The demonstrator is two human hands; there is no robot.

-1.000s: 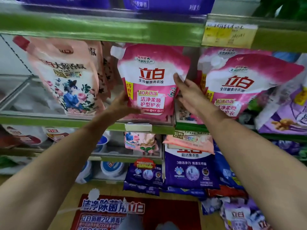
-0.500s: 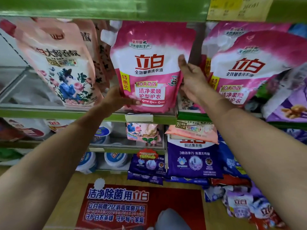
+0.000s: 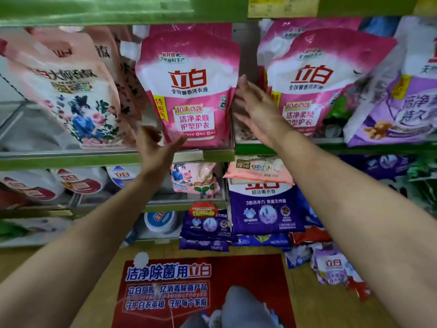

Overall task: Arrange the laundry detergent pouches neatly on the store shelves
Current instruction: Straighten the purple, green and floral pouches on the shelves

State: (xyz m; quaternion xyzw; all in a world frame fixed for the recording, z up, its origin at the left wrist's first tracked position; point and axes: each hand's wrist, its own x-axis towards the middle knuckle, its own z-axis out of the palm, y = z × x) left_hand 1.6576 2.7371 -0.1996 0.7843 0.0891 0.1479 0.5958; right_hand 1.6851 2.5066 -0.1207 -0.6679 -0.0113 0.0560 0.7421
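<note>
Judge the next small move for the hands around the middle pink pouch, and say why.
Probably draw both hands away and go on to the tilted pink pouch on the right. The middle pink pouch stands upright and square on the green shelf, while the left hand and right hand are open beside it and grip nothing.

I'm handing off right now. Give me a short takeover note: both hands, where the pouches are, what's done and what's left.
Left hand: open, at the lower left corner of the centre pink pouch; contact unclear.
Right hand: open, fingers straight, beside that pouch's right edge.
Centre pink pouch stands upright, facing front, on the green shelf.
Done: that pouch looks set.
Left: the floral pouch to its left leans, the pink pouch on the right tilts, the purple pouch is askew, and loose pouches on the floor at lower right need shelving.
</note>
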